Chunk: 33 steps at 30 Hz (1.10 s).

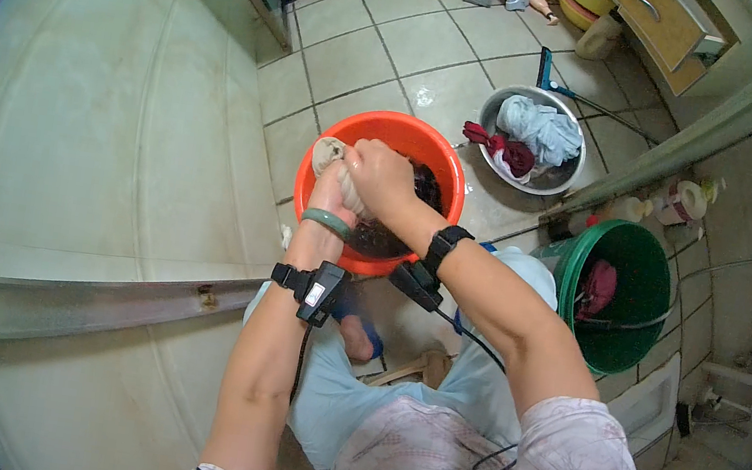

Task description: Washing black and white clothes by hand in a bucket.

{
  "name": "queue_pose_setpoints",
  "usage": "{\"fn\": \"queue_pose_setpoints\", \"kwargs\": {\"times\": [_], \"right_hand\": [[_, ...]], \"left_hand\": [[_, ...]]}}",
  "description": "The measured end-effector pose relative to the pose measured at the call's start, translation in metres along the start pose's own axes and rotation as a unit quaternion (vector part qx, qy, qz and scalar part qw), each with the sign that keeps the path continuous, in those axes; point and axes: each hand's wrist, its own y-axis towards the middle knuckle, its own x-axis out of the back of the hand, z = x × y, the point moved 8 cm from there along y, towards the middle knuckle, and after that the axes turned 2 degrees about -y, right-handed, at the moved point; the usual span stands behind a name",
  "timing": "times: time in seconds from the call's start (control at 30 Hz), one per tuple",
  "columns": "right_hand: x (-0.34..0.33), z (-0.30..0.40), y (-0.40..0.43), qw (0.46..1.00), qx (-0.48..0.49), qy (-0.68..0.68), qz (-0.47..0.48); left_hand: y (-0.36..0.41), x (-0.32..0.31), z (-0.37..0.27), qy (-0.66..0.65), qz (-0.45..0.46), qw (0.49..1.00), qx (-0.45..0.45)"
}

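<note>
A twisted, light cream cloth [351, 190] is gripped in both fists above an orange plastic basin [453, 174]. My left hand [332, 189] closes around its lower part, a green bangle at the wrist. Right beside it, my right hand [379, 172] is shut on the upper part, with a bunched end sticking out past the fingers. Dark cloth [426, 186] lies in the basin under my hands, partly hidden by them. Beyond, to the right, a metal basin [486, 110] holds light blue cloth [538, 129] and dark red cloth [518, 158].
A green bucket [568, 276] with pink cloth inside stands at my right. Behind the metal basin a floor squeegee [545, 71] lies on the tiles. Several bottles [683, 202] stand along the right wall. A pale panel [96, 123] borders the left side; an open drawer [654, 22] juts out at top right.
</note>
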Motion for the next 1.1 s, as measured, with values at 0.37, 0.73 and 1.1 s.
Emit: {"fn": "queue_pose_setpoints", "kwargs": {"times": [0.37, 0.73, 1.1], "right_hand": [[0.0, -0.013, 0.008, 0.998, -0.045, -0.013, 0.036], [-0.015, 0.025, -0.034, 0.881, -0.032, 0.226, 0.414], [0.012, 0.003, -0.002, 0.972, 0.057, 0.223, 0.04]], "left_hand": [[-0.023, -0.014, -0.015, 0.038, -0.001, 0.997, -0.063], [-0.036, 0.012, -0.089, -0.027, -0.031, 0.979, -0.201], [-0.01, 0.013, -0.042, 0.031, 0.024, 0.996, -0.075]]}}
